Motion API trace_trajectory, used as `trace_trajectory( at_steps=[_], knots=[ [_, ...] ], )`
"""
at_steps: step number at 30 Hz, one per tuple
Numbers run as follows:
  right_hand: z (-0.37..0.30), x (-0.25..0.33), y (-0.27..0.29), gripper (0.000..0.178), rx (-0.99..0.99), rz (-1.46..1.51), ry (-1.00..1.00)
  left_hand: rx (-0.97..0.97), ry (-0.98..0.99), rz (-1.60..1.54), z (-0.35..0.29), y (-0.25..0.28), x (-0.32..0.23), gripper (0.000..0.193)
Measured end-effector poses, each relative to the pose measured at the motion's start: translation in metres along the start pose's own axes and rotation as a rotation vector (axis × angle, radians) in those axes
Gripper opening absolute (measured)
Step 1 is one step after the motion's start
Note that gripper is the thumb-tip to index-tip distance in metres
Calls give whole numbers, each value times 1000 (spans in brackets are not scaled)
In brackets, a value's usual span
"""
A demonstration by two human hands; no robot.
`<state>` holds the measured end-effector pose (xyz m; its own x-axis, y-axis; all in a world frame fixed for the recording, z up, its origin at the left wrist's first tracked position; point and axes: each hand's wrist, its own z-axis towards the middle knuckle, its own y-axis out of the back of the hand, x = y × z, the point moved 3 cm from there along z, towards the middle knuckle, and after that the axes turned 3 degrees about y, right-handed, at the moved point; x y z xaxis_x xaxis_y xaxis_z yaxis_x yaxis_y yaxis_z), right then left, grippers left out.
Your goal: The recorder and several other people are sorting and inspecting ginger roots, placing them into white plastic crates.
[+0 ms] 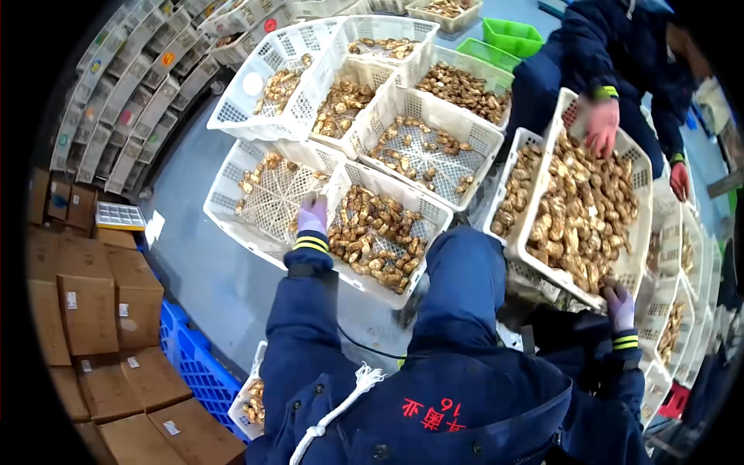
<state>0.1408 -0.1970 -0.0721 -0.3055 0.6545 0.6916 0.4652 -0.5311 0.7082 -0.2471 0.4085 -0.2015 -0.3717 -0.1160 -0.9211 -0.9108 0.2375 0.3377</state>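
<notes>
Mushrooms (372, 236), brown and heaped loosely, filled the white plastic crates that both gloved hands were working at, and those crates sat on the grey floor in front of the kneeling person. Farthest left stood stacks of brown cardboard boxes (85, 302) on a blue pallet (198, 364), with a long row of upended white crates (132, 85) leaning behind them. Next came the left hand (312, 215), in a pale purple glove, reaching forward and resting on the shared rim between a nearly empty crate (256, 198) and the fuller mushroom crate (430, 209); its fingers pointed away from the camera, so I could not tell how far they were closed or whether they gripped anything (a mushroom might have been under them, but it was hidden). Beyond it lay more white crates (271, 85) holding thinner layers of mushrooms. The person's dark blue knee (465, 279) rose in the middle. To the right, a large tilted crate (642, 174) brimmed with mushrooms; the right hand (618, 306), also purple-gloved, was curled over its lower near rim, fingers wrapped onto the edge. At the far rim of that same crate a co-worker's pink-gloved hand (602, 128) held on. Two green bins (511, 35) sat at the top, behind the co-worker's sleeve.
</notes>
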Motion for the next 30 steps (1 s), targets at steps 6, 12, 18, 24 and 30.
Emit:
trace_trajectory(
  at_steps=[6,12,18,24,30],
  knots=[
    [0,-40,5,25,-165,-44,-169,-9,67,385,59,2,-22,59],
    [5,-60,9,26,-255,-7,-212,-1,134,970,155,1,21,64],
    [-1,-38,12,29,-211,-71,-344,321,-82,992,246,18,22,64],
    [-9,-54,18,30,-240,-1,-374,221,-77,1148,261,10,47,61],
    [-12,-53,25,32,-204,-20,-403,364,-101,1185,254,-17,71,63]
  ],
)
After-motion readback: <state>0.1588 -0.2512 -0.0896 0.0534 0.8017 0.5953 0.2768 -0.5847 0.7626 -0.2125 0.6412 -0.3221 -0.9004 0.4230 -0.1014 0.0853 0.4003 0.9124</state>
